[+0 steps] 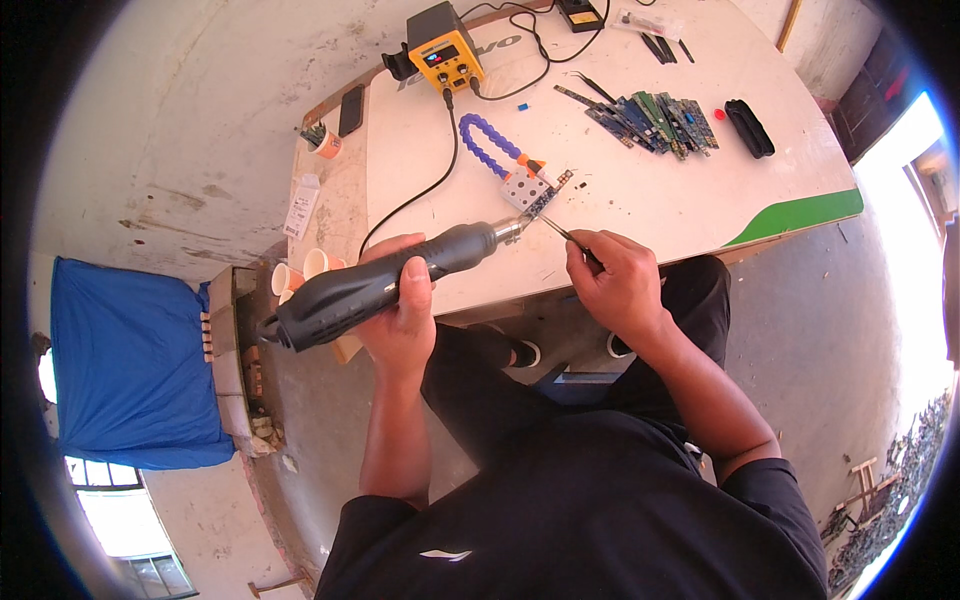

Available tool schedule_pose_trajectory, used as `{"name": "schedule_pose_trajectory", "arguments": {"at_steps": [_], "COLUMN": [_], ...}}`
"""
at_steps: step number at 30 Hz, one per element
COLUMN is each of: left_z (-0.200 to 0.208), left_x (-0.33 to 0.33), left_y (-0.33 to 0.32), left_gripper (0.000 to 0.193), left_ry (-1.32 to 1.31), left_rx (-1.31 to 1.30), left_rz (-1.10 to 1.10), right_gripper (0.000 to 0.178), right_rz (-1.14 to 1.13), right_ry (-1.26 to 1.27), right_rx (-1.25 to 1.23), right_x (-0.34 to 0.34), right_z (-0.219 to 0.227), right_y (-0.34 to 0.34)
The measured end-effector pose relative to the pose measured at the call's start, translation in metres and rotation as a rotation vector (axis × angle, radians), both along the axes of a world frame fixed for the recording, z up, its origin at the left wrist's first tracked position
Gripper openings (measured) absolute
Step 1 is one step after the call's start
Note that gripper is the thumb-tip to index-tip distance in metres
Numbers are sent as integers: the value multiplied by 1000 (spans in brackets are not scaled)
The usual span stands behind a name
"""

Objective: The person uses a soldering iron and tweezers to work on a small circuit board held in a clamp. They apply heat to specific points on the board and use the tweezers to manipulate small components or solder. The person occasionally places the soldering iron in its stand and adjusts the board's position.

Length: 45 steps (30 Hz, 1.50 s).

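Note:
My left hand (398,315) is wrapped round a black hot air gun (370,285), its metal nozzle aimed at a small circuit board (541,205). The board sits at the edge of a silver metal block (521,188), beside a blue jointed flexible arm (478,130) with orange ends. Between the fingers of my right hand (622,285) are thin tweezers (558,230), their tips at or close to the board. Whether the tips touch it, I cannot tell. Tiny dark parts (582,185) lie right of the block.
At the table's far side stands a yellow and black soldering station (440,55) with trailing black cables. A pile of circuit boards (655,125) and a black case (748,128) lie farther right. Paper cups (320,263), a phone (351,110) and a tool cup (326,147) are left.

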<state>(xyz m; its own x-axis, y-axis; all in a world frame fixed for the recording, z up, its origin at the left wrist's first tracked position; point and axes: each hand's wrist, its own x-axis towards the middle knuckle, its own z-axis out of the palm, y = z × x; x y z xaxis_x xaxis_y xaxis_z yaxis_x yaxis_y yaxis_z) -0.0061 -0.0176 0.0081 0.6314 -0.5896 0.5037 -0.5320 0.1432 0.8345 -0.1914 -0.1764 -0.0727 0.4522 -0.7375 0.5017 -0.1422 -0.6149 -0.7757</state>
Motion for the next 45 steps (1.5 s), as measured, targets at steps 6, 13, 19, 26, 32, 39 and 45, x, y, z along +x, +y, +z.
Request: {"name": "schedule_pose_trajectory", "arguments": {"at_steps": [6,13,19,26,32,39,45], "left_z": [-1,0,1,0,0,0,1], "left_x": [-2,-3,-1,0,-2,-2,-1], "left_y": [-4,-9,-7,-5,-12,-12,-10], "left_gripper": [25,31,28,27,38,39,41], "left_ry": [12,-57,-47,-16,-81,-79,-82], "left_rx": [-18,-12,-5,-13,-35,-44,-55], "left_rz": [-26,46,31,4,70,87,80], "right_gripper": [7,9,10,9,8,9,15], "right_rz": [-7,12,27,41,25,-67,-114], "right_ry": [-2,14,32,40,36,-19,385], "right_rx": [-1,-37,-36,-36,-33,28,-28], "right_x": [-3,-3,-2,-1,-2,-6,-21], "right_z": [-2,0,1,1,2,-4,-45], "right_y": [3,1,-1,-3,-3,-5,-31]}}
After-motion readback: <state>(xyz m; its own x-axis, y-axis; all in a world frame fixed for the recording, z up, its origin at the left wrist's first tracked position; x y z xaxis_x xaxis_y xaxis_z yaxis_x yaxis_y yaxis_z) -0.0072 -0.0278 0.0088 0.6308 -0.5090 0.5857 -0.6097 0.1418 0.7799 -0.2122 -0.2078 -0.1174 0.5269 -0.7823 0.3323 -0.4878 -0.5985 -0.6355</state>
